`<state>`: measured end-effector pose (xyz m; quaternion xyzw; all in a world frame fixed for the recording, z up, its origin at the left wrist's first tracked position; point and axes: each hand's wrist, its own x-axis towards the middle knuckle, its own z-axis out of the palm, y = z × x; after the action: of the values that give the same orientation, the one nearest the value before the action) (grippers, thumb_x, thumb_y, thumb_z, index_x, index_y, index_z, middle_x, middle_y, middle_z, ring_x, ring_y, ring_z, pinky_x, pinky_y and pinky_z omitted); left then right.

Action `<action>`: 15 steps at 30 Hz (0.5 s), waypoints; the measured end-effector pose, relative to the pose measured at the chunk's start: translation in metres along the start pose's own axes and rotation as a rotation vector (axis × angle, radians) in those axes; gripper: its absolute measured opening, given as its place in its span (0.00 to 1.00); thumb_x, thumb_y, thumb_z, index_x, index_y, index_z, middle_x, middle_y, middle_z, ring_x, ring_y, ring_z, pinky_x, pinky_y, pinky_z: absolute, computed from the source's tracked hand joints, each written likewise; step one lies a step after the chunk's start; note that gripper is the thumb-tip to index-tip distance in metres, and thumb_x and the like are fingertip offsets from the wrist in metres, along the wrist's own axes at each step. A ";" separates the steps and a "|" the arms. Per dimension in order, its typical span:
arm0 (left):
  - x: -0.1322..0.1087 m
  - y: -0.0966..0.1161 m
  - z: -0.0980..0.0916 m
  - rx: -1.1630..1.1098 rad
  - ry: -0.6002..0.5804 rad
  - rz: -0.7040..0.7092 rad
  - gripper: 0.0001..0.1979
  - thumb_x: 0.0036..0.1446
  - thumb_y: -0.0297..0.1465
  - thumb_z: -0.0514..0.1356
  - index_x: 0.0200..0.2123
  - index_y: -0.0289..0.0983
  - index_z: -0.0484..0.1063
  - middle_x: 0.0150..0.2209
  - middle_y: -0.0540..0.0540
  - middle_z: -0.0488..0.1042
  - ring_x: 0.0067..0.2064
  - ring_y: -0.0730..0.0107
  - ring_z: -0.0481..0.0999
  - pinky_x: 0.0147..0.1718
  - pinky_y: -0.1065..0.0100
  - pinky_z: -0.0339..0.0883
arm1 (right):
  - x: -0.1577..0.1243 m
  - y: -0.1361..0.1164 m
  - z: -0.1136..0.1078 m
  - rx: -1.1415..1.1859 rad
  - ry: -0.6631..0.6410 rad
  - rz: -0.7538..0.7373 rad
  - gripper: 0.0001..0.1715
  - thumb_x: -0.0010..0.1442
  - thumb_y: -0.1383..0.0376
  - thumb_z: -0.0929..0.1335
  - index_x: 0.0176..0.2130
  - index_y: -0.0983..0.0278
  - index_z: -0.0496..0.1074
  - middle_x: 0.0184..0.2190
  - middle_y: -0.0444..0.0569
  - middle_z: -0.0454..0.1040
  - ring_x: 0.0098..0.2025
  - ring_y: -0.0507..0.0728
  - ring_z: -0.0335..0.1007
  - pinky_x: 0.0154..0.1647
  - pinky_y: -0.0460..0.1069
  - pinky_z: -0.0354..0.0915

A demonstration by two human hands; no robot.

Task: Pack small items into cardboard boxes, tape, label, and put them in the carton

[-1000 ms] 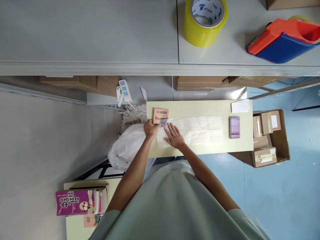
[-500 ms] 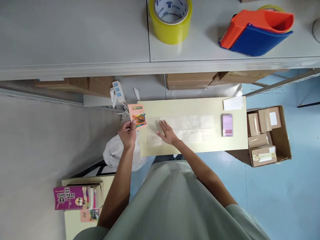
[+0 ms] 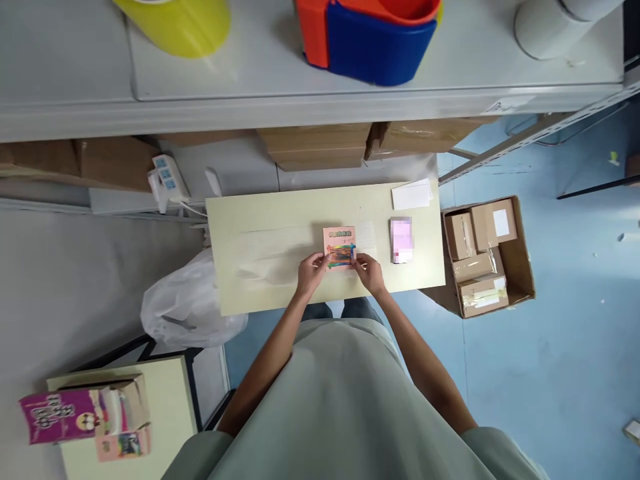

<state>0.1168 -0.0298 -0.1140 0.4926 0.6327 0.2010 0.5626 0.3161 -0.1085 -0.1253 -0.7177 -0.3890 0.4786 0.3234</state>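
Note:
A small pink booklet [image 3: 340,240] with a colourful picture on its cover is held over the narrow cream table [image 3: 280,207]. My left hand [image 3: 311,272] pinches its lower left corner, and my right hand [image 3: 369,272] grips the lower right corner. Beneath the booklet lies a sheet of clear plastic wrap [image 3: 273,257], spread across the tabletop. To the right of my right hand rests a pinkish-purple pack [image 3: 401,240], its face blurred. White paper slips [image 3: 411,195] lie near the table's far right corner.
An open carton [image 3: 523,267] of small brown boxes stands on the floor at right. A white plastic bag [image 3: 185,307] hangs at the table's left end. Yellow tape [image 3: 185,27] and a red-blue tape dispenser [image 3: 380,43] sit on the shelf. Purple books [image 3: 60,417] lie at lower left.
My left hand has carried the booklet rightward from the table's left end to above the plastic wrap. My right hand has left the wrap and taken hold of the booklet. The view has shifted right.

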 end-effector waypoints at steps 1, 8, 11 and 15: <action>0.002 -0.002 0.006 0.081 -0.007 0.001 0.18 0.58 0.49 0.68 0.36 0.39 0.83 0.35 0.44 0.84 0.37 0.60 0.81 0.40 0.63 0.73 | -0.001 0.005 -0.006 -0.059 0.018 0.002 0.19 0.71 0.52 0.67 0.48 0.61 0.80 0.42 0.54 0.86 0.42 0.62 0.83 0.48 0.55 0.77; 0.008 -0.016 0.022 0.303 0.032 -0.038 0.09 0.60 0.38 0.66 0.40 0.42 0.85 0.39 0.45 0.87 0.39 0.59 0.84 0.44 0.62 0.76 | 0.010 0.024 -0.006 -0.320 0.029 0.012 0.15 0.71 0.56 0.68 0.43 0.61 0.82 0.40 0.52 0.85 0.42 0.62 0.81 0.48 0.54 0.75; 0.010 -0.021 0.022 0.259 0.068 -0.056 0.08 0.59 0.36 0.67 0.39 0.40 0.83 0.36 0.44 0.86 0.39 0.59 0.84 0.43 0.63 0.75 | 0.013 0.026 -0.003 -0.352 0.031 -0.012 0.13 0.71 0.56 0.69 0.42 0.60 0.81 0.40 0.51 0.85 0.43 0.61 0.80 0.49 0.53 0.75; 0.012 -0.029 0.020 0.230 0.092 -0.016 0.08 0.58 0.37 0.66 0.38 0.39 0.81 0.35 0.45 0.85 0.38 0.61 0.83 0.42 0.64 0.74 | 0.012 0.025 -0.006 -0.370 0.006 -0.017 0.11 0.72 0.57 0.69 0.44 0.59 0.79 0.39 0.50 0.84 0.45 0.61 0.80 0.51 0.53 0.74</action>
<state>0.1249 -0.0382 -0.1489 0.5389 0.6809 0.1450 0.4744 0.3310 -0.1109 -0.1493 -0.7631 -0.4755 0.3938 0.1911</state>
